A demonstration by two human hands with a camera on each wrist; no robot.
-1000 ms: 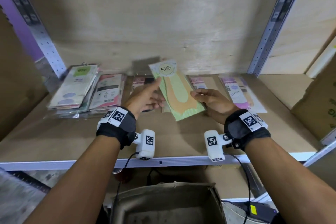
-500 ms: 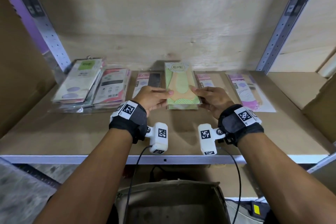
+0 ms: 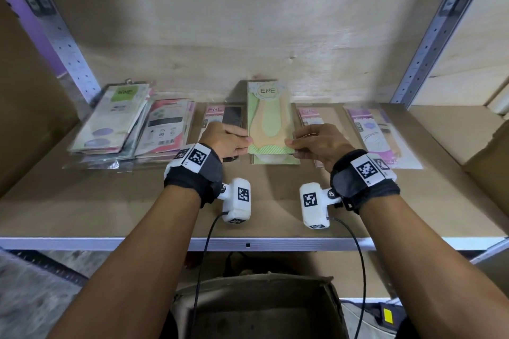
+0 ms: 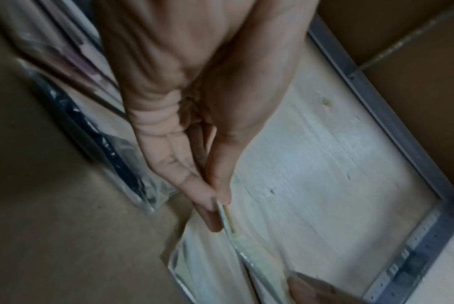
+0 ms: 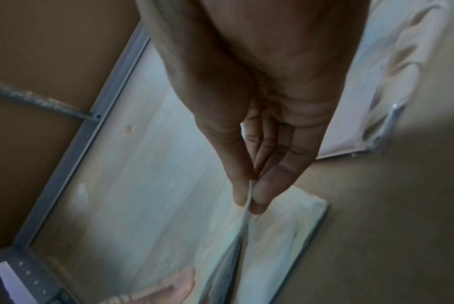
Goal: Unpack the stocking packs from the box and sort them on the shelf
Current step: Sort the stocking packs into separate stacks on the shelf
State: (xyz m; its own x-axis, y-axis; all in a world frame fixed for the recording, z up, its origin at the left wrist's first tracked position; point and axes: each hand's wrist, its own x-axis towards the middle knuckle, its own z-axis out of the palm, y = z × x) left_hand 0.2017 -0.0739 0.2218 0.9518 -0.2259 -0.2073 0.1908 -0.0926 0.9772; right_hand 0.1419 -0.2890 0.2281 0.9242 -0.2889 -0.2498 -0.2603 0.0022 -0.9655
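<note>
Midway along a plywood shelf (image 3: 275, 209), both hands holding one green stocking pack (image 3: 268, 121) by its long edges, tilted up off the board with its "ENE" label toward the back wall. Left hand (image 3: 224, 142) pinching the pack's left edge between thumb and fingertips (image 4: 210, 214), seen close in the left wrist view; right hand (image 3: 316, 143) pinching the opposite edge the same way, thumb and forefinger pressed together on the thin card in the right wrist view (image 5: 246, 197). Directly beneath, a second green pack (image 3: 275, 159) lying flat on the shelf, its near end showing below the held one. To the left, a stack of packs with a green "ENE" header (image 3: 110, 121) at the far end, then a pink-edged stack (image 3: 165, 129) beside it, then a pink-and-black pack (image 3: 223, 115) partly hidden behind the left hand. To the right, a pink pack (image 3: 308, 115) just beyond the right hand's knuckles and a purple-printed pack (image 3: 374, 135) farther along, both flat on the board. Black wrist straps with white marker blocks on both forearms, cables trailing down. Below the shelf's metal front rail (image 3: 82, 242), an open cardboard box (image 3: 259, 292) at the bottom of the head view, contents too dark to make out.
</note>
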